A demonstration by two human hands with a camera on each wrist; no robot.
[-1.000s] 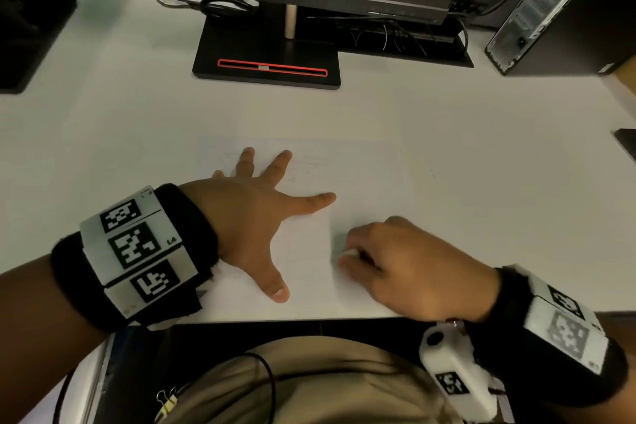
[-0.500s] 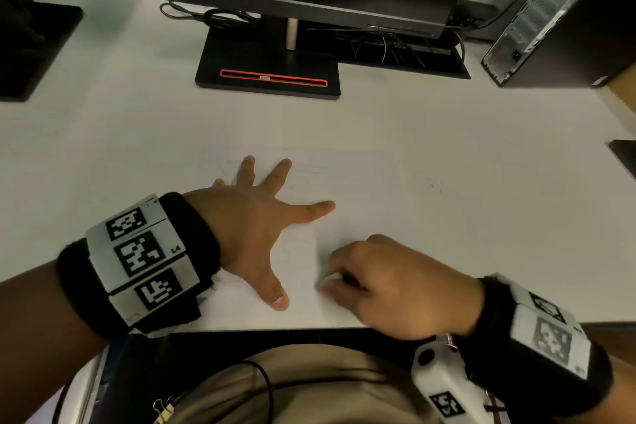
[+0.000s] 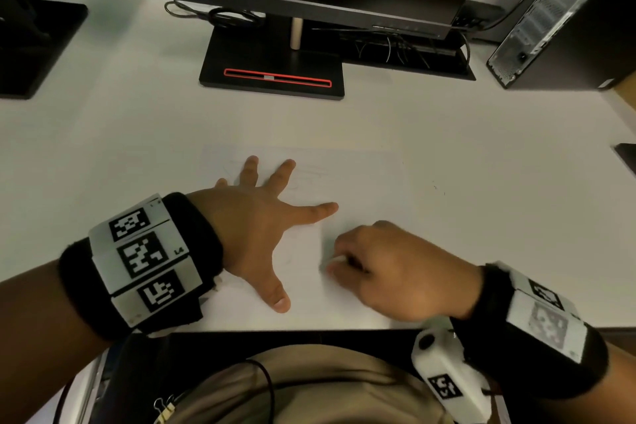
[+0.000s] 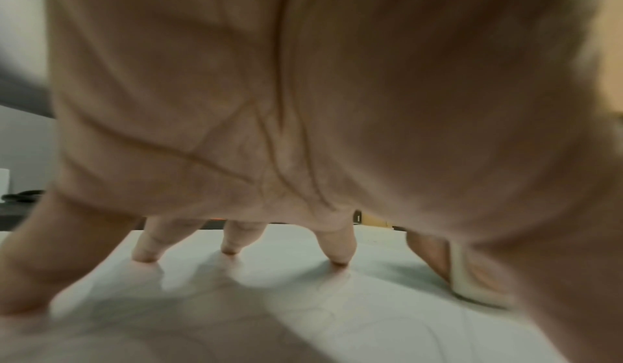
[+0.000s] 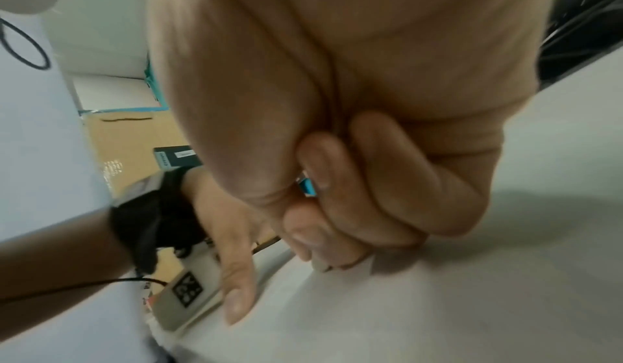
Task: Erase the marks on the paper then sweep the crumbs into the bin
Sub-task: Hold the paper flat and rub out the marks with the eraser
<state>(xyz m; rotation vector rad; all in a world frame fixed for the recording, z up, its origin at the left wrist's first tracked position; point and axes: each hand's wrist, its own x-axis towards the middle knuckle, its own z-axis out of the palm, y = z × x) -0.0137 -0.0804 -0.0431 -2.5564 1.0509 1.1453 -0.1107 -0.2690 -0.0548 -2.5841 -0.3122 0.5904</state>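
Note:
A white sheet of paper [image 3: 361,179] with faint pencil marks lies on the white desk near its front edge. My left hand [image 3: 261,217] lies flat on the sheet's left half with fingers spread, its fingertips [image 4: 337,256] pressing the paper down. My right hand [image 3: 389,272] is curled round a white eraser [image 3: 339,260] with a blue sleeve [image 5: 308,186], its tip on the paper just right of the left thumb. The eraser [image 4: 472,278] also shows at the right of the left wrist view. No bin is in view.
A black monitor stand [image 3: 275,69] with a red stripe sits behind the paper, with cables to its right. A computer tower [image 3: 564,17] stands at the back right and a second black stand [image 3: 31,45] at the far left. A few dark crumbs [image 3: 437,188] lie right of the paper.
My right hand with the eraser has slid a little to the left and nearer over the paper. The left hand has stayed flat in place.

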